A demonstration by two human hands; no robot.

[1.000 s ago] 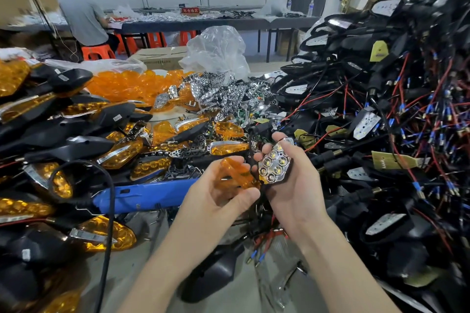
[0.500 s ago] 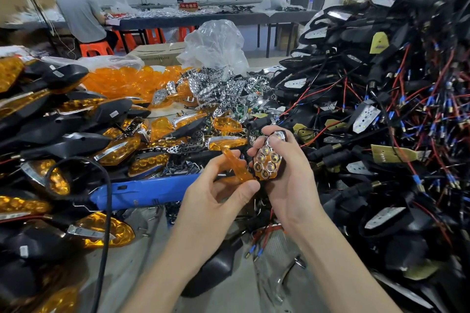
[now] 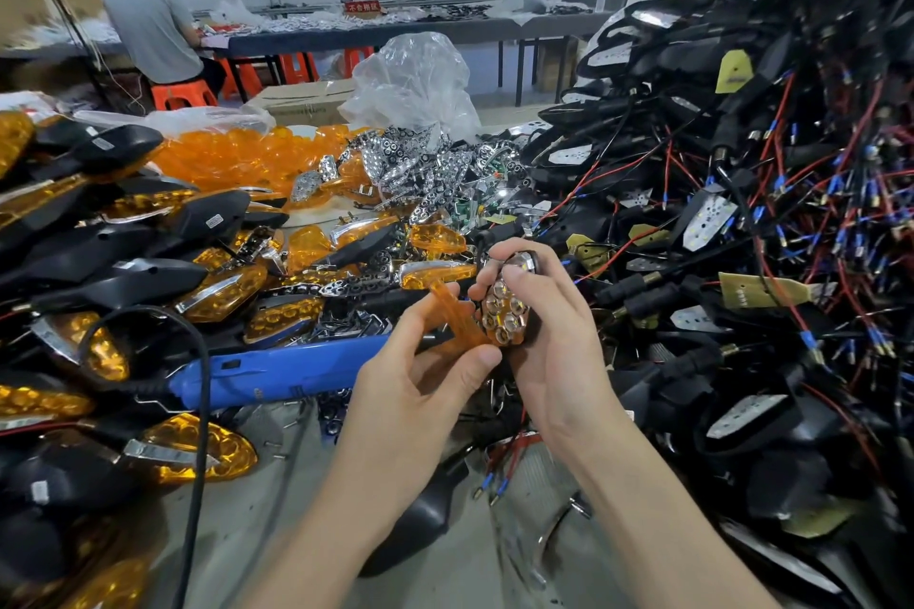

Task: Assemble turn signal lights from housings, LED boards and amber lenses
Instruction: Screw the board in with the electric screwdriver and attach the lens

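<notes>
My right hand [image 3: 554, 351] grips a black turn signal housing with a chrome reflector [image 3: 504, 312] of several round cups facing me, thumb across its upper part. My left hand [image 3: 420, 386] pinches an amber lens [image 3: 452, 314] between thumb and fingers, edge-on, its right edge meeting the reflector's left side. The housing's black body is mostly hidden behind my right fingers.
Finished amber-and-black lights [image 3: 123, 272] are heaped on the left, and a blue tool [image 3: 277, 371] with a black cord lies in front of them. Loose amber lenses [image 3: 237, 158] and chrome reflectors [image 3: 425, 173] lie behind. Wired black housings [image 3: 742, 213] pile up on the right. A person [image 3: 148, 25] sits at a far table.
My hands have drawn closer together. The amber lens has tilted up and moved right until it meets the reflector, which my right hand has turned slightly.
</notes>
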